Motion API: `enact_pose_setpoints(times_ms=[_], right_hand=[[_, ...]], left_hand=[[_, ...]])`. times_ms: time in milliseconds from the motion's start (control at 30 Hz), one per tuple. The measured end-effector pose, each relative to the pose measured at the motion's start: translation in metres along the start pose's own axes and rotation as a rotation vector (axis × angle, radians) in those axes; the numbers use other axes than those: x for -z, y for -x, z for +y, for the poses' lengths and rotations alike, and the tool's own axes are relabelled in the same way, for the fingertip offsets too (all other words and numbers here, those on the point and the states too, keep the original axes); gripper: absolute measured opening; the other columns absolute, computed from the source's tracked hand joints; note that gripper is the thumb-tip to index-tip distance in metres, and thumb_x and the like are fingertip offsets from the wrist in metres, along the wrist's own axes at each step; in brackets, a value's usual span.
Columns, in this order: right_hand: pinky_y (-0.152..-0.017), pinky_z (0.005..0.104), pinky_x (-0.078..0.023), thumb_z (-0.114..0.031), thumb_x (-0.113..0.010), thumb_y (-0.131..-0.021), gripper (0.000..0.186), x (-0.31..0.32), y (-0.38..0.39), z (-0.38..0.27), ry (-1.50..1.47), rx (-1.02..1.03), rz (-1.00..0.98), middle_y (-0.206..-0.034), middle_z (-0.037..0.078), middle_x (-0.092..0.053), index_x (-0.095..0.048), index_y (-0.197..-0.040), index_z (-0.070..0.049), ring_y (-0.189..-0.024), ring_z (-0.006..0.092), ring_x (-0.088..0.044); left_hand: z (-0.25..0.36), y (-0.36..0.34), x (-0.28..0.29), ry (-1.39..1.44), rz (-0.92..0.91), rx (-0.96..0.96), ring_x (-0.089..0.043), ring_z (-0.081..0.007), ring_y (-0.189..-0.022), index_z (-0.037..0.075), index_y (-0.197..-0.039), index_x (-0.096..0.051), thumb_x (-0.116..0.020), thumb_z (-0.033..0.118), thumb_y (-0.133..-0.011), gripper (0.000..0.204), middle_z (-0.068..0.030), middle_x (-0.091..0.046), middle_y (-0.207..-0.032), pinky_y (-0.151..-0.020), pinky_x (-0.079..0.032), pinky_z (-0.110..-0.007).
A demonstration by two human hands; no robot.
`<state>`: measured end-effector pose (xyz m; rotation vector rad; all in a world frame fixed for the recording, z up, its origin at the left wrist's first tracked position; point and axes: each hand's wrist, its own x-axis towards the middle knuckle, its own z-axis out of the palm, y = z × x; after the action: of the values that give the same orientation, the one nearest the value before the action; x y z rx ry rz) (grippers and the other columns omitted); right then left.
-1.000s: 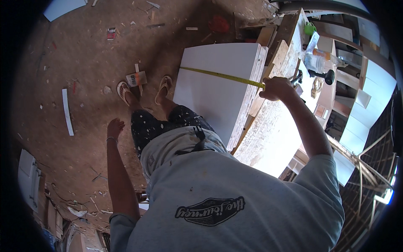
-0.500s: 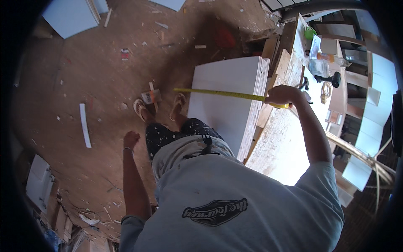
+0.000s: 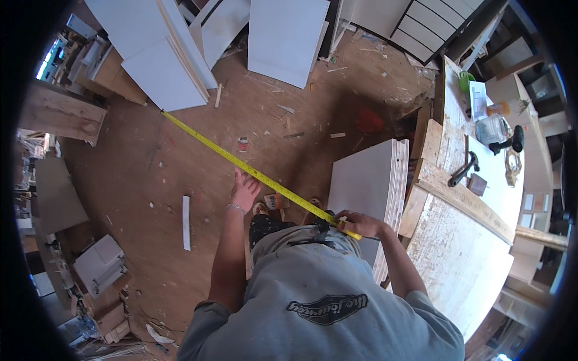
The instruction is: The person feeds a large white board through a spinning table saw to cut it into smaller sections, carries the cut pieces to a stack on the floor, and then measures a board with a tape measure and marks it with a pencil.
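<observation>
A yellow tape measure (image 3: 350, 231) sits in my right hand (image 3: 362, 225), closed around its case close to my waist. From the case its long yellow blade (image 3: 235, 160) runs out to the far left. The blade's tip ends by the lower corner of a leaning white panel (image 3: 165, 75); whether it touches the panel I cannot tell. My left hand (image 3: 245, 191) is raised beside the middle of the blade with its fingers spread, the fingertips at the blade's edge. Contact there is unclear.
A stack of white boards (image 3: 361, 180) stands right of my legs. Beyond it is a wooden workbench (image 3: 457, 234) with a hammer (image 3: 463, 169), a clear jar (image 3: 490, 129) and a tape roll (image 3: 512, 165). Another white panel (image 3: 286, 42) leans at the back. Scraps and a white strip (image 3: 186, 222) litter the floor.
My right hand has come from the bench side to my waist with the tape measure. The blade now reaches farther, toward the far-left panel. My left hand has risen to the blade.
</observation>
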<state>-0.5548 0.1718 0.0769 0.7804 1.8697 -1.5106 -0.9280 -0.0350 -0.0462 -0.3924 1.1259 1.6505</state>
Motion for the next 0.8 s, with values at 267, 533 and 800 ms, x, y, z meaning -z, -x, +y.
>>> enact_pose_setpoints(times_ms=[267, 533, 800], right_hand=[[-0.115, 0.0417, -0.039, -0.06, -0.058, -0.09, 0.088, 0.023, 0.003, -0.017, -0.147, 0.084, 0.103, -0.144, 0.026, -0.054, -0.039, -0.152, 0.001, -0.136, 0.039, -0.051], [-0.112, 0.0417, -0.042, -0.061, -0.06, -0.091, 0.089, 0.03, -0.069, -0.007, -0.235, 0.085, 0.337, -0.14, 0.027, -0.057, -0.036, -0.153, -0.001, -0.134, 0.0395, -0.054], [-0.112, 0.0455, -0.042, -0.062, -0.065, -0.089, 0.095, 0.072, -0.077, -0.124, -0.332, -0.083, 0.6, -0.138, 0.031, -0.057, -0.029, -0.157, -0.007, -0.131, 0.0432, -0.055]], left_hand=[[0.017, -0.054, -0.031, -0.108, 0.056, -0.281, -0.06, -0.0245, -0.125, 0.004, -0.139, -0.05, -0.055, 0.039, -0.106, 0.049, -0.0124, -0.061, -0.136, -0.11, -0.046, -0.039], [0.014, -0.096, -0.112, -0.554, -0.169, -0.008, -0.07, -0.0234, -0.109, 0.006, -0.126, -0.059, -0.062, 0.026, -0.104, 0.03, -0.0128, -0.071, -0.117, -0.092, -0.058, -0.035], [0.052, -0.116, -0.169, -0.684, -0.69, 0.629, -0.066, -0.0232, -0.117, 0.0, -0.142, -0.05, -0.06, 0.038, -0.104, 0.055, -0.0163, -0.065, -0.128, -0.098, -0.056, -0.036]])
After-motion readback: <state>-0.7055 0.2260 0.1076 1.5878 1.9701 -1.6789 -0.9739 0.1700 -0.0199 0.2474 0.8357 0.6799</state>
